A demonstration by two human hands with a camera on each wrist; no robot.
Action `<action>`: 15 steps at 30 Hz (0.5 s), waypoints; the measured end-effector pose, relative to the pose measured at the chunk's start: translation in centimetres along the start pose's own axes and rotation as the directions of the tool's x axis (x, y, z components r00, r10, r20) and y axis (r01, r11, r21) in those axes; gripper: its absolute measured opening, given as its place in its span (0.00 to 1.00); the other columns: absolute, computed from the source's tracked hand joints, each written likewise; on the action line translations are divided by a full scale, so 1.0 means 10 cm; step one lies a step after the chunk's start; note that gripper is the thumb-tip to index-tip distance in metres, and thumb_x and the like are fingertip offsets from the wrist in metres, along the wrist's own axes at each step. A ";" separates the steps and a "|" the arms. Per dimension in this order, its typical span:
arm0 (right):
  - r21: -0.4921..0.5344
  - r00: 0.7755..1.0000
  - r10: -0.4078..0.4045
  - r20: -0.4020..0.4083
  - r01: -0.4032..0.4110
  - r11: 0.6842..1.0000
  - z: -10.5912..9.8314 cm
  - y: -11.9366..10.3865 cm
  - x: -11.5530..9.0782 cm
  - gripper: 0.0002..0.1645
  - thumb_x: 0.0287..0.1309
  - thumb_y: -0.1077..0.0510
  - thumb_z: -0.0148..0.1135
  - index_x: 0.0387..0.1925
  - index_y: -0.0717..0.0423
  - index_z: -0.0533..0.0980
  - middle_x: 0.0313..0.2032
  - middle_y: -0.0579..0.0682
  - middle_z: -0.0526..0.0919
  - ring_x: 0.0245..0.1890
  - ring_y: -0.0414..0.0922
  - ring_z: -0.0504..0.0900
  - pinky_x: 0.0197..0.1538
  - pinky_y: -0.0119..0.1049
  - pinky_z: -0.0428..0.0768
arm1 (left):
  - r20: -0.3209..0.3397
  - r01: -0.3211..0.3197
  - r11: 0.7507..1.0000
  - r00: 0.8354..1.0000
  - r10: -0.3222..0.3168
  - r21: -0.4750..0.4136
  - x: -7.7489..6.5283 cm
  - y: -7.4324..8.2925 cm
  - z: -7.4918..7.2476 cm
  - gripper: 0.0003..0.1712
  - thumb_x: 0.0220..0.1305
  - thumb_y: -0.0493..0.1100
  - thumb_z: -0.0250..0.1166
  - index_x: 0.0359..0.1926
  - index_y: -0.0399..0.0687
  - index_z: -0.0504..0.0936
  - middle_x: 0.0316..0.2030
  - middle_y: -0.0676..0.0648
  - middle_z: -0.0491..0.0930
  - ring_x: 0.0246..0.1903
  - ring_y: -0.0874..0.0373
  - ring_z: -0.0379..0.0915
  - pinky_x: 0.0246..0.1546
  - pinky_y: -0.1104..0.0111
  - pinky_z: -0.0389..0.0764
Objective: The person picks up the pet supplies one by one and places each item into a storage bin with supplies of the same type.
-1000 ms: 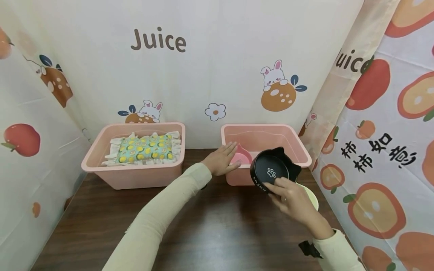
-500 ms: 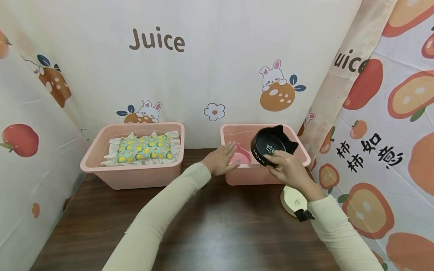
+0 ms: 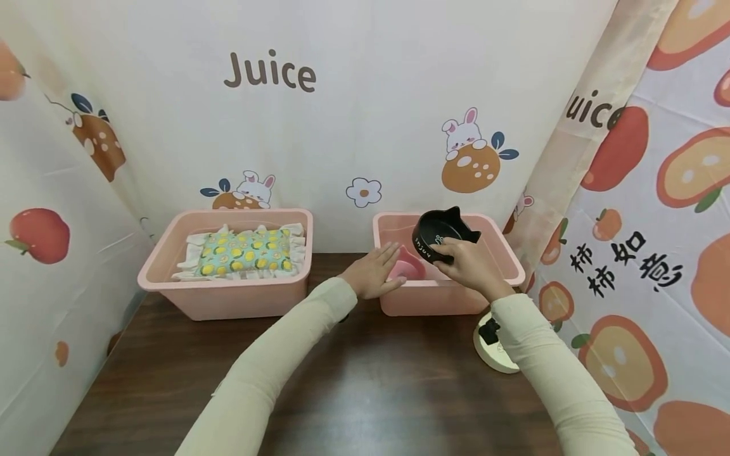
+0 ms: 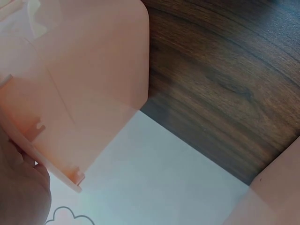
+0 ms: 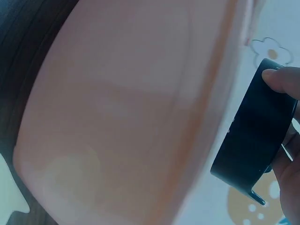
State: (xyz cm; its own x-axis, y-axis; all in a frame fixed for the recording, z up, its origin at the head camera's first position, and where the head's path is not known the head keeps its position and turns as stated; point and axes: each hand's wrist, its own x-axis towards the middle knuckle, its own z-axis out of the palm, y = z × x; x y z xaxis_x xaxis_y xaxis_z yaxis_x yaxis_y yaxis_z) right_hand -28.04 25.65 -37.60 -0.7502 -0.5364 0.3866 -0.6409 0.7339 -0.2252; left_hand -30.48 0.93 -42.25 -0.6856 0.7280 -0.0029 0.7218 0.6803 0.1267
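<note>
My right hand (image 3: pixel 472 269) pinches the near edge of a black cat-eared pet bowl (image 3: pixel 441 231), holding it tilted over the right pink bin (image 3: pixel 433 301). In the right wrist view, my thumb lies on the side wall of the black bowl (image 5: pixel 258 131), above the bin's rim. My left hand (image 3: pixel 373 272), fingers extended, rests at that bin's left rim; the left wrist view shows the hand (image 4: pixel 21 187) right against the rim. Inside the bin, partly behind my left fingers, sits a pink cat-eared bowl (image 3: pixel 413 265).
A pale yellow cat-eared bowl (image 3: pixel 493 360) lies upside down on the dark wooden table (image 3: pixel 365 392), partly under my right wrist. On the left stands a second pink bin (image 3: pixel 245 303) with a lemon-print ruffled pillow (image 3: pixel 248 251). Printed curtains (image 3: pixel 353 126) close off the back and sides.
My right hand has carried the black bowl forward and left, from the bin's front right to over its inside, uncovering the pale yellow bowl. My left hand has stayed at the rim.
</note>
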 end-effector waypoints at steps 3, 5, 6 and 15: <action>0.008 0.997 0.048 0.055 -0.048 0.999 0.08 0.03 0.05 0.22 0.50 0.64 0.71 0.49 0.63 0.81 0.33 0.54 0.81 0.28 0.44 0.74 0.32 0.39 0.76 | -0.011 0.001 1.000 1.000 -0.001 0.002 0.01 0.01 0.01 0.45 0.71 0.67 0.36 0.75 0.42 0.44 0.76 0.44 0.41 0.75 0.51 0.35 0.73 0.62 0.44; 0.004 0.993 0.076 0.090 -0.077 0.997 0.14 0.04 0.08 0.22 0.51 0.63 0.71 0.50 0.62 0.81 0.33 0.53 0.81 0.28 0.45 0.74 0.32 0.39 0.76 | -0.011 0.005 1.000 1.000 -0.004 0.009 0.01 0.01 0.01 0.45 0.71 0.68 0.35 0.75 0.42 0.44 0.76 0.44 0.42 0.75 0.51 0.35 0.73 0.62 0.44; 0.009 0.990 0.089 0.105 -0.091 0.996 0.17 0.05 0.09 0.23 0.51 0.63 0.71 0.51 0.62 0.81 0.33 0.53 0.81 0.28 0.45 0.74 0.32 0.40 0.76 | -0.009 0.006 1.000 1.000 -0.006 0.010 0.01 0.01 0.01 0.45 0.71 0.68 0.35 0.75 0.41 0.44 0.75 0.43 0.42 0.75 0.51 0.34 0.73 0.62 0.44; -0.008 0.970 0.139 0.200 -0.140 0.990 0.38 0.12 0.18 0.23 0.53 0.62 0.70 0.52 0.60 0.80 0.46 0.57 0.83 0.43 0.51 0.81 0.47 0.50 0.80 | 0.011 0.010 1.000 1.000 -0.010 0.030 0.00 0.01 0.00 0.46 0.71 0.69 0.33 0.75 0.41 0.44 0.76 0.45 0.39 0.75 0.52 0.34 0.73 0.63 0.43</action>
State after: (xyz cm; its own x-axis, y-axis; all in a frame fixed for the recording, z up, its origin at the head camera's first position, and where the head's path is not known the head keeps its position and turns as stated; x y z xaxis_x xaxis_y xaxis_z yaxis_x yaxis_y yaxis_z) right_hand -30.79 23.99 -40.56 -0.8490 -0.5020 0.1646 -0.5283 0.8050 -0.2699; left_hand -30.35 1.01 -42.27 -0.6919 0.7218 -0.0151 0.7174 0.6898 0.0973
